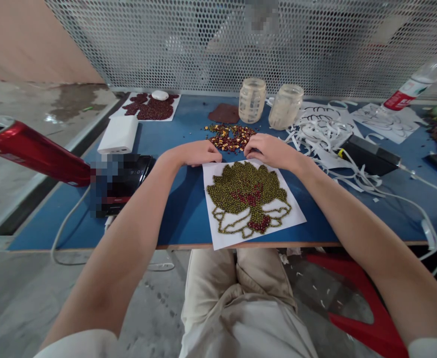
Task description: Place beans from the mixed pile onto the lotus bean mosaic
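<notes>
A white sheet (295, 214) lies on the blue table (181, 209) in front of me, carrying a flower picture made of green and red beans (246, 196). Just beyond it is a loose pile of mixed beans (230, 136). My left hand (196, 153) rests palm down at the sheet's far left corner, fingers curled toward the pile. My right hand (270, 149) lies at the sheet's far edge, fingertips touching the pile's right side. Whether either hand pinches a bean is hidden.
Two glass jars (252, 99) (286, 105) stand behind the pile, next to a brown patch of beans (224, 113). Another bean sheet (151, 107) lies far left. A white power bank (119, 134), a black device (123, 181), paper strips (315, 134), a black box (369, 155) and a bottle (415, 82) surround them.
</notes>
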The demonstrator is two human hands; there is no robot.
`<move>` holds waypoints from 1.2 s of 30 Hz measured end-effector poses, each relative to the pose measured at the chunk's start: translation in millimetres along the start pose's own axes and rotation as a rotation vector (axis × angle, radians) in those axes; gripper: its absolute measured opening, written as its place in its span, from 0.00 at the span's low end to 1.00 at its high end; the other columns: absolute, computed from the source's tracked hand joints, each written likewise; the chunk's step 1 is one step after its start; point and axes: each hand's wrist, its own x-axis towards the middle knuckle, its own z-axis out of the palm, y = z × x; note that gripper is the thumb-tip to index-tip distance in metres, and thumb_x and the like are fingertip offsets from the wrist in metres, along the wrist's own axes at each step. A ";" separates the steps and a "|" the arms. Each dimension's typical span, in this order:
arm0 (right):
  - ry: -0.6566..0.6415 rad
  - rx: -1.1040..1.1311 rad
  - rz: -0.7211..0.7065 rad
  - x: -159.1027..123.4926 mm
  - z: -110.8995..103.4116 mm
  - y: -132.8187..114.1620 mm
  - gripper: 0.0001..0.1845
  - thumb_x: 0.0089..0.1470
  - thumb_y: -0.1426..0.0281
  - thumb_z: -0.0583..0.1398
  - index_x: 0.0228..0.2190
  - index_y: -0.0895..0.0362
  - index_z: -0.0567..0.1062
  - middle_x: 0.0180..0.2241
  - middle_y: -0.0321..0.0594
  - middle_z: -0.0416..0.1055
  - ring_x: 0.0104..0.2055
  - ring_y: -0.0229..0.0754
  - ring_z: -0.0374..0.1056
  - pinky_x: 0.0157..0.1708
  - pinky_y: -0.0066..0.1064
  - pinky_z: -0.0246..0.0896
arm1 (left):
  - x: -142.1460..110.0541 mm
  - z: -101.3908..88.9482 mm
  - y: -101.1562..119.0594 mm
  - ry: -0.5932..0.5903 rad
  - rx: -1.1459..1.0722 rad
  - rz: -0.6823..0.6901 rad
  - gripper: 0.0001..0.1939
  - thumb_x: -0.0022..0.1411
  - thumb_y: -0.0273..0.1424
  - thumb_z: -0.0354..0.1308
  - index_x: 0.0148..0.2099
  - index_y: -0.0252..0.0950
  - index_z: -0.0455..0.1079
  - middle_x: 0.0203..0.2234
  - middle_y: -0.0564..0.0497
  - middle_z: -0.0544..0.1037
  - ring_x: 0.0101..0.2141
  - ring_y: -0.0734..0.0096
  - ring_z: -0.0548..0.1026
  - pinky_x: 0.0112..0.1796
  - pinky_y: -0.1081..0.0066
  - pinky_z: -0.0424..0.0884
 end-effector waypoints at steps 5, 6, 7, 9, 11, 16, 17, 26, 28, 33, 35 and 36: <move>-0.009 -0.007 0.018 -0.6 -0.5 1.3 0.10 0.69 0.67 0.60 0.41 0.52 0.83 0.48 0.48 0.83 0.54 0.56 0.74 0.59 0.49 0.67 | -1.3 0.1 2.2 0.005 0.002 -0.004 0.13 0.58 0.37 0.59 0.25 0.40 0.62 0.22 0.54 0.57 0.22 0.73 0.54 0.25 0.66 0.47; -0.010 -0.006 0.019 -0.9 -0.7 1.9 0.11 0.70 0.67 0.60 0.41 0.53 0.83 0.48 0.48 0.83 0.54 0.56 0.75 0.59 0.49 0.67 | -1.5 0.0 2.4 0.002 0.003 -0.002 0.13 0.58 0.37 0.59 0.25 0.40 0.62 0.22 0.54 0.57 0.22 0.73 0.54 0.25 0.66 0.47; -0.009 -0.004 0.018 -1.2 -1.0 2.7 0.12 0.70 0.67 0.59 0.41 0.53 0.84 0.48 0.48 0.83 0.54 0.56 0.75 0.59 0.49 0.67 | -1.7 0.0 2.6 0.002 0.004 -0.001 0.13 0.58 0.37 0.59 0.25 0.40 0.61 0.22 0.54 0.56 0.22 0.73 0.54 0.25 0.66 0.47; 0.008 -0.003 0.015 -1.7 -1.7 4.3 0.13 0.71 0.67 0.58 0.42 0.53 0.84 0.49 0.48 0.83 0.54 0.55 0.75 0.60 0.50 0.67 | -2.1 -0.2 2.6 0.003 0.008 -0.003 0.13 0.58 0.37 0.59 0.25 0.40 0.61 0.22 0.55 0.56 0.22 0.73 0.54 0.25 0.66 0.47; 0.039 -0.009 0.015 -2.2 -2.5 6.4 0.14 0.71 0.67 0.57 0.43 0.53 0.84 0.49 0.48 0.83 0.55 0.56 0.75 0.61 0.50 0.66 | -2.3 -0.5 2.3 0.006 0.010 -0.006 0.13 0.58 0.37 0.59 0.25 0.40 0.61 0.22 0.55 0.56 0.22 0.73 0.54 0.25 0.66 0.47; 0.049 -0.040 0.024 -3.0 -2.4 11.3 0.14 0.71 0.66 0.58 0.43 0.52 0.84 0.49 0.47 0.83 0.55 0.55 0.75 0.61 0.50 0.66 | -2.0 -0.9 0.0 -0.004 0.006 0.005 0.13 0.59 0.37 0.58 0.26 0.40 0.62 0.21 0.55 0.57 0.20 0.73 0.55 0.25 0.66 0.48; 0.042 -0.045 0.020 -3.0 -2.1 11.7 0.14 0.71 0.65 0.58 0.43 0.52 0.84 0.50 0.47 0.83 0.55 0.55 0.75 0.61 0.50 0.67 | -1.6 -0.9 -0.7 -0.006 0.007 0.006 0.12 0.60 0.37 0.58 0.26 0.40 0.63 0.20 0.55 0.57 0.20 0.73 0.55 0.25 0.66 0.48; 0.189 -0.240 0.152 -14.3 -16.2 12.7 0.12 0.71 0.66 0.59 0.42 0.52 0.84 0.48 0.50 0.80 0.53 0.59 0.74 0.54 0.52 0.68 | 3.2 -0.3 -6.1 0.012 0.027 0.020 0.14 0.61 0.37 0.58 0.25 0.40 0.62 0.21 0.54 0.59 0.20 0.73 0.56 0.25 0.65 0.50; 0.210 -0.264 0.185 -18.8 -19.6 16.8 0.12 0.70 0.66 0.59 0.42 0.52 0.84 0.47 0.49 0.78 0.52 0.58 0.74 0.53 0.51 0.68 | 2.4 -0.7 -4.8 0.012 0.025 0.012 0.14 0.61 0.37 0.58 0.25 0.40 0.62 0.21 0.54 0.59 0.20 0.73 0.56 0.25 0.65 0.50; 0.230 -0.281 0.244 -22.7 -15.8 26.6 0.09 0.69 0.66 0.62 0.42 0.51 0.84 0.48 0.48 0.77 0.51 0.58 0.73 0.55 0.53 0.69 | -0.6 -0.9 -0.5 0.002 0.015 0.004 0.13 0.60 0.37 0.59 0.26 0.41 0.62 0.20 0.54 0.59 0.20 0.72 0.58 0.25 0.66 0.50; 0.246 -0.287 0.275 -21.0 -11.5 28.0 0.08 0.69 0.66 0.62 0.41 0.51 0.83 0.49 0.49 0.78 0.52 0.59 0.73 0.56 0.56 0.69 | -1.2 -0.8 -0.3 -0.003 0.014 0.021 0.13 0.60 0.37 0.59 0.26 0.40 0.63 0.20 0.54 0.60 0.20 0.73 0.58 0.25 0.66 0.50; 0.254 -0.289 0.282 -19.7 -9.5 28.3 0.08 0.69 0.67 0.62 0.41 0.52 0.83 0.49 0.50 0.78 0.52 0.59 0.73 0.57 0.56 0.69 | -1.3 -0.8 -0.6 -0.004 0.013 0.029 0.12 0.59 0.36 0.59 0.26 0.40 0.63 0.20 0.54 0.60 0.20 0.73 0.58 0.25 0.66 0.49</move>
